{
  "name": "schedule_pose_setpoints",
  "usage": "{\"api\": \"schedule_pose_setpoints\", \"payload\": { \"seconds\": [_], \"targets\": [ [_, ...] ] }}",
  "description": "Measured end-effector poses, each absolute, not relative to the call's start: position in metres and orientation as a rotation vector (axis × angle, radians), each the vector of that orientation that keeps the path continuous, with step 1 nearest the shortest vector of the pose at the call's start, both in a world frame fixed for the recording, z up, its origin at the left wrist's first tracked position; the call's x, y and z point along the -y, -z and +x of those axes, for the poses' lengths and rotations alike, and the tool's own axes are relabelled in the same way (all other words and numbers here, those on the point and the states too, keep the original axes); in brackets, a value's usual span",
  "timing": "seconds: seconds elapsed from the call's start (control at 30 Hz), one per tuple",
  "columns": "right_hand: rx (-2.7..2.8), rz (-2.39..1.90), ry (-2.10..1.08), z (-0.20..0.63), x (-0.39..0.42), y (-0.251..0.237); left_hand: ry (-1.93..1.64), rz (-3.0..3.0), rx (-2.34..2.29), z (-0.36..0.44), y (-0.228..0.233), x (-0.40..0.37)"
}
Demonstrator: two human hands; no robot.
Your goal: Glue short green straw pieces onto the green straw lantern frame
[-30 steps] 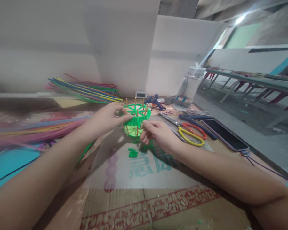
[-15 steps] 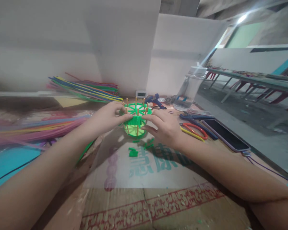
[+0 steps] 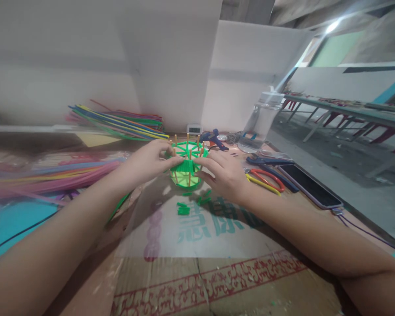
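A round green frame (image 3: 187, 182) with upright wooden sticks stands on the sheet in front of me. Its upper ring has green spokes, and a strip of short green pieces (image 3: 184, 166) runs along the near side. My left hand (image 3: 156, 159) grips the frame's left side, thumb along the green strip. From the right, my right hand (image 3: 222, 173) pinches the other end of that strip, index finger and thumb at the frame's edge. Loose green bits (image 3: 183, 211) lie on the sheet just nearer to me.
Colourful fuzzy stems (image 3: 118, 123) lie at the back left, with pink ones nearer. On the right are a blue glue gun (image 3: 215, 139), a water bottle (image 3: 261, 120), red-handled pliers (image 3: 268, 179), blue-handled pliers (image 3: 273, 161) and a phone (image 3: 311, 185). A small digital display (image 3: 194, 129) stands behind.
Almost nothing differs. Both hands stay on the green frame, with only a tiny shift of the view.
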State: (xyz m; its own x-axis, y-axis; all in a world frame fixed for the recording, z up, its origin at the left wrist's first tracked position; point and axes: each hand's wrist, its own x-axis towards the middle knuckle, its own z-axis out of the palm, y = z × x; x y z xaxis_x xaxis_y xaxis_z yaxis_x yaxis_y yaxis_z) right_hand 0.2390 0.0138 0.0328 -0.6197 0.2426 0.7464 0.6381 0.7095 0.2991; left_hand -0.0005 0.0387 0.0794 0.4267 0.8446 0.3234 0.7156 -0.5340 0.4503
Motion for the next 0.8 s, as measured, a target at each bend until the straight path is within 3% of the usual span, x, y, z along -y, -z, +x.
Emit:
{"api": "schedule_pose_setpoints", "payload": {
  "seconds": [0.57,0.67,0.8],
  "targets": [
    [2.234,-0.612,0.635,0.241,-0.015,-0.031,-0.775,2.435,-1.345,-0.001,-0.078,-0.040],
    [2.156,-0.601,0.388,0.242,-0.006,-0.030,-0.775,2.412,-1.344,-0.001,-0.078,-0.040],
    [1.883,-0.958,-0.371,0.234,0.007,-0.023,-0.786,2.390,-1.366,-0.002,-0.078,-0.040]
  ]
}}
